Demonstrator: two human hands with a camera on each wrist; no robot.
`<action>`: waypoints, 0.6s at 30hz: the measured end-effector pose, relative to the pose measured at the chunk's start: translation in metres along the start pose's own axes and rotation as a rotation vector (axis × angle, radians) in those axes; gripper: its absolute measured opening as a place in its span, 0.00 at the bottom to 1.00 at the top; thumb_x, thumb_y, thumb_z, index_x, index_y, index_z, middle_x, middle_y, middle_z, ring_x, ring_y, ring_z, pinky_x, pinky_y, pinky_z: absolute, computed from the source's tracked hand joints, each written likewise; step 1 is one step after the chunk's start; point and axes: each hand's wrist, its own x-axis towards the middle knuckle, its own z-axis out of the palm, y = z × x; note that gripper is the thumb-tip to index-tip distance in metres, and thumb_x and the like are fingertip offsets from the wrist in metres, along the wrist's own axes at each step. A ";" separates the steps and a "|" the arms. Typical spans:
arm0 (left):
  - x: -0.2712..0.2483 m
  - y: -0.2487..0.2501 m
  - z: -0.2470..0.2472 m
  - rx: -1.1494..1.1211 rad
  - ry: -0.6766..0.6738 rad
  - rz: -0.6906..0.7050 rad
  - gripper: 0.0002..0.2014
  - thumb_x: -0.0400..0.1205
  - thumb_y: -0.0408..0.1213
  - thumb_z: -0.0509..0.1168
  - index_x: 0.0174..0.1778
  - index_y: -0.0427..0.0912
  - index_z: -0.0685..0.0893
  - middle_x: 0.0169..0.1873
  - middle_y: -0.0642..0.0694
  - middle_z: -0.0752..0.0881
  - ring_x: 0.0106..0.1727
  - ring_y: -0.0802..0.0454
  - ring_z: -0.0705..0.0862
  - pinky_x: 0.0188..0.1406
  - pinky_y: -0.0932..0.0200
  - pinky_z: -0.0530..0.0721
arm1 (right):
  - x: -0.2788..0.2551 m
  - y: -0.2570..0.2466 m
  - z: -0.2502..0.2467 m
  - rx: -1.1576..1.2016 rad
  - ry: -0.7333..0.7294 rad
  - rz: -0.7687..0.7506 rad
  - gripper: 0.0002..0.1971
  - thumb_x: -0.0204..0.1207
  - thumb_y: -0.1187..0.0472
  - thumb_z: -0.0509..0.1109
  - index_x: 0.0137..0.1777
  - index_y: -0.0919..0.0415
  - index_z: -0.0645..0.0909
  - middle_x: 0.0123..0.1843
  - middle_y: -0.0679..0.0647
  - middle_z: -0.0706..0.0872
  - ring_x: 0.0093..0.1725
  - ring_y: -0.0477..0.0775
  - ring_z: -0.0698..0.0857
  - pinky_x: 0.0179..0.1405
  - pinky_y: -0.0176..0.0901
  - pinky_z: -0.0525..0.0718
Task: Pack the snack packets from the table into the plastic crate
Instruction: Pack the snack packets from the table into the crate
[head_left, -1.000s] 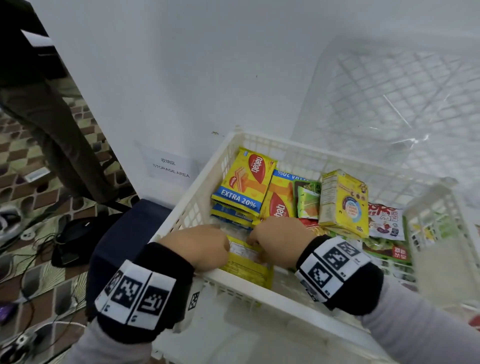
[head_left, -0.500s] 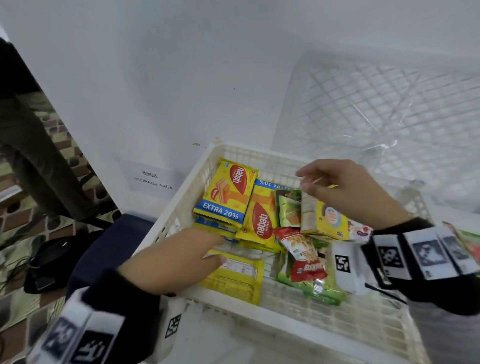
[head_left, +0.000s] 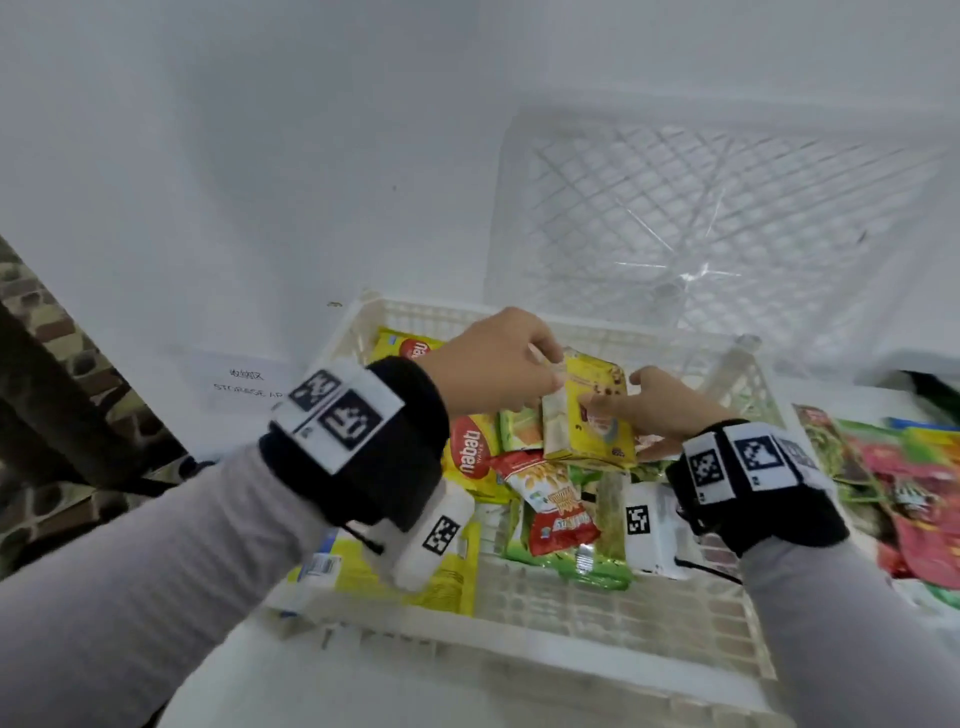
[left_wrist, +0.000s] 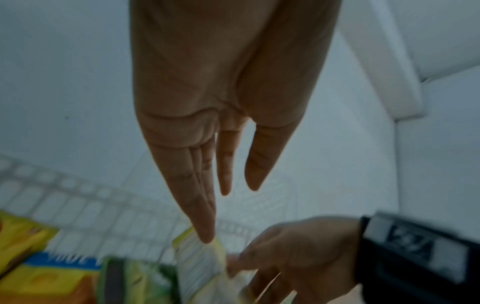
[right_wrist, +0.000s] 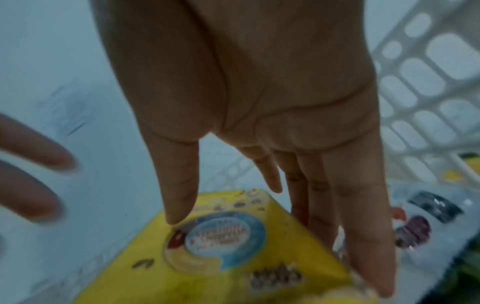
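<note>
A white plastic crate (head_left: 597, 618) holds several snack packets: yellow Nabati packets (head_left: 470, 457), a red packet (head_left: 556, 509), green packets (head_left: 587, 556) and a flat yellow packet (head_left: 447, 577) at the front left. A yellow box (head_left: 597, 415) stands tilted near the crate's back. My right hand (head_left: 623, 405) pinches its right side, thumb on the printed front (right_wrist: 221, 257) and fingers behind. My left hand (head_left: 540, 369) is above the box's top left corner with fingers straight, and one fingertip (left_wrist: 205, 236) touches the box's top edge.
More snack packets (head_left: 909, 478) lie on the table to the right of the crate. A clear lattice crate (head_left: 727, 223) leans on the white wall behind. A "STORAGE AREA" sign (head_left: 244, 387) is on the wall at left, above patterned floor.
My left hand rose from the flat yellow packet at the crate's front to the yellow box's top. My right hand shifted from the box's top onto its right side.
</note>
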 end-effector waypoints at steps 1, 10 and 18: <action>0.014 -0.005 0.007 0.001 -0.034 -0.052 0.06 0.82 0.34 0.64 0.53 0.39 0.79 0.42 0.41 0.84 0.44 0.44 0.88 0.50 0.49 0.88 | 0.001 0.001 0.001 0.012 -0.016 0.002 0.35 0.71 0.41 0.73 0.65 0.71 0.74 0.51 0.66 0.86 0.50 0.64 0.87 0.54 0.65 0.85; 0.047 -0.021 0.029 -0.251 -0.087 -0.251 0.09 0.82 0.33 0.65 0.49 0.41 0.69 0.46 0.37 0.84 0.41 0.41 0.86 0.49 0.45 0.88 | -0.001 0.000 -0.006 0.224 0.001 -0.013 0.24 0.70 0.56 0.77 0.61 0.63 0.71 0.57 0.62 0.84 0.51 0.63 0.87 0.45 0.58 0.87; 0.014 -0.029 -0.026 -0.184 -0.062 -0.191 0.22 0.83 0.34 0.64 0.73 0.47 0.68 0.46 0.40 0.87 0.38 0.46 0.84 0.33 0.58 0.83 | -0.033 -0.025 -0.006 0.443 -0.199 -0.269 0.34 0.71 0.66 0.76 0.72 0.51 0.64 0.49 0.61 0.85 0.38 0.58 0.90 0.32 0.55 0.90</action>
